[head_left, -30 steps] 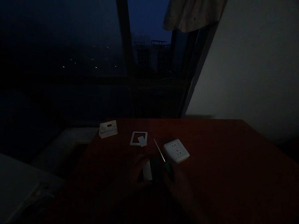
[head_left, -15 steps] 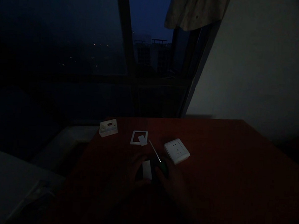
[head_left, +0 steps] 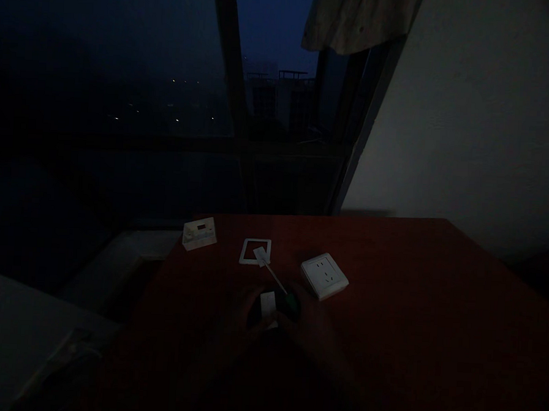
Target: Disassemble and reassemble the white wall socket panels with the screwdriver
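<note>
In the dim light my left hand (head_left: 245,314) is closed around a small piece with a white rectangular face (head_left: 267,301), its fingers curled along the left side. A screwdriver (head_left: 290,301) with a green handle is in my right hand (head_left: 312,323). Its thin shaft points up and to the left, and the tip overlaps a small white plate (head_left: 260,252) in view. That plate lies across a white square frame (head_left: 243,253). My right thumb reaches to the lower part of the white-faced piece. The underside of this piece is lost in shadow.
A white wall socket (head_left: 325,274) lies just beyond my right hand. An open white mounting box (head_left: 200,235) stands at the far left corner of the reddish table (head_left: 391,254). Behind the table are a dark window and a pale wall (head_left: 467,130).
My right hand has moved left, closer to my left hand, and the screwdriver has swung to a flatter slant. The right thumb now reaches the white-faced piece. My left hand stays in place.
</note>
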Demonstrator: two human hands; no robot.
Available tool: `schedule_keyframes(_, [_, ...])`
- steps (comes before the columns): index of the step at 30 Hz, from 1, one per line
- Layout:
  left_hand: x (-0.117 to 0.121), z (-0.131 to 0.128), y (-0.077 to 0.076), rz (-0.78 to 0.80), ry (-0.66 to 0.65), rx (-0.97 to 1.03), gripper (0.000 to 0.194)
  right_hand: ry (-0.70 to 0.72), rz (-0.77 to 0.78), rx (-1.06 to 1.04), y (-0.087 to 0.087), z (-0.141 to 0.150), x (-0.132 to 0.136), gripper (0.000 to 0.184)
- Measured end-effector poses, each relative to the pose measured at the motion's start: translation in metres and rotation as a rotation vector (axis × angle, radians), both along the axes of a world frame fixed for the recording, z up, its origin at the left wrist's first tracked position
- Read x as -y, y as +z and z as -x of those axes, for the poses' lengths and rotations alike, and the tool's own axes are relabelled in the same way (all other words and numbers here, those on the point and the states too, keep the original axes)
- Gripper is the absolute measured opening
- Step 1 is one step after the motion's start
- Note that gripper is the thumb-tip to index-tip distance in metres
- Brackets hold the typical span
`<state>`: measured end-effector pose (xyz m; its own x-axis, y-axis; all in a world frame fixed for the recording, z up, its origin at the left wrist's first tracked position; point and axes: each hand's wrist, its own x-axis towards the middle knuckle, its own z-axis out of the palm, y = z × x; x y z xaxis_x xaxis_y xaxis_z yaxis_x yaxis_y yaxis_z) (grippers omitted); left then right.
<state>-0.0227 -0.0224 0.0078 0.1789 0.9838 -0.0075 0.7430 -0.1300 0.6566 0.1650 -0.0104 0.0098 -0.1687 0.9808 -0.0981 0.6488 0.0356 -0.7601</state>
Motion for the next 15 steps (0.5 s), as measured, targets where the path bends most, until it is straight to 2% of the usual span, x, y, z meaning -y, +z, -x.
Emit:
schedule_keyframes(7, [-0.0011, -0.0016, -0.0028, -0.01, 0.01, 0.081, 0.043, -0.039, 0.032, 0.061, 0.0, 0.0014, 0.001, 0.056])
schedule_keyframes(15, [0.0001, -0.0035, -0.0062, 0.129, 0.078, 0.268, 0.042, -0.075, 0.1, 0.14, 0.0069, 0.0056, 0.0016, 0.042])
